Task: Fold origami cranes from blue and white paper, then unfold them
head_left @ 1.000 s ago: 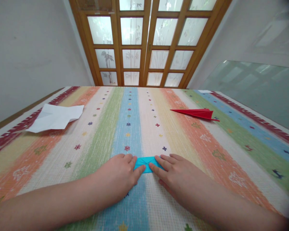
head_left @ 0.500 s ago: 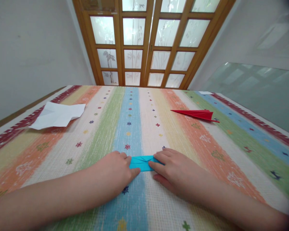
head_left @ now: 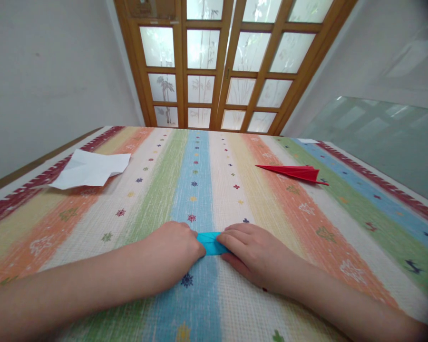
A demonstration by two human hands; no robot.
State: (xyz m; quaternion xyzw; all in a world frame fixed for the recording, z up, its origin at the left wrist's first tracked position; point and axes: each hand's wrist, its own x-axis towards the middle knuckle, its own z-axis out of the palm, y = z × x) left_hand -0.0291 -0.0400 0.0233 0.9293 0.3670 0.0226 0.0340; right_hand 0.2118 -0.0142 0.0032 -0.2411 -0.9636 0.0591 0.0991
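A narrow strip of folded blue paper (head_left: 210, 243) lies on the striped tablecloth in front of me, with crease lines on its face. My left hand (head_left: 178, 251) is closed on its left end, the thumb and curled fingers pressing there. Over the right end rests my right hand (head_left: 248, 249), fingers together and bent, their tips on the paper's face. Both ends of the paper are hidden under my hands; only its middle shows.
A creased white sheet (head_left: 92, 168) lies at the far left. To the far right is a red folded paper plane (head_left: 296, 173). A small white piece (head_left: 307, 141) sits near the back right edge. Beyond the table (head_left: 157, 199) stand wood-framed glass doors (head_left: 221, 71).
My left thumb has drawn in and the left hand is more tightly curled. The right fingers have shifted left along the paper, so less of it shows. The view has tilted slightly.
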